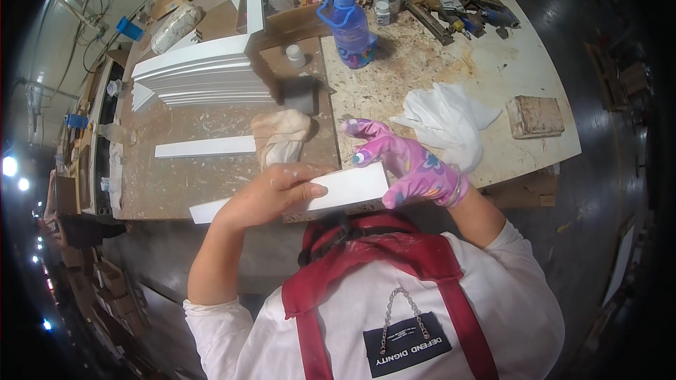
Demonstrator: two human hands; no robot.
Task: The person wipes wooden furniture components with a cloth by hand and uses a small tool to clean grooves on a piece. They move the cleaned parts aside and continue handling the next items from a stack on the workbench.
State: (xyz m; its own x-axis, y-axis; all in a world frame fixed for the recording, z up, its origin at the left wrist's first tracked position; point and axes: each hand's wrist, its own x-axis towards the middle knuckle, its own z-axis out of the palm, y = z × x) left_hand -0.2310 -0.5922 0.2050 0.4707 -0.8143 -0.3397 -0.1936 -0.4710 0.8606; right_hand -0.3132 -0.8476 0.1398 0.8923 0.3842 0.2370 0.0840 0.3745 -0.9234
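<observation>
A long white strip of board (355,186) lies slantwise along the near edge of the table. My bare left hand (271,193) grips it around the middle, thumb on its upper face. At its right end is my right hand (419,165), in a pink flowered glove, with fingers and thumb spread around the corner; whether they touch the board is hard to tell. Beyond my left hand rest a crumpled beige cloth (282,134) and another white strip (204,147). A white cloth (447,123) lies just past my gloved hand.
Several white strips are stacked (204,74) at the left, against a brown cardboard piece (260,67). Farther back stand a blue bottle (348,32) and a small white bottle (296,56). A stained block (536,117) lies right; tools (468,17) clutter the far right.
</observation>
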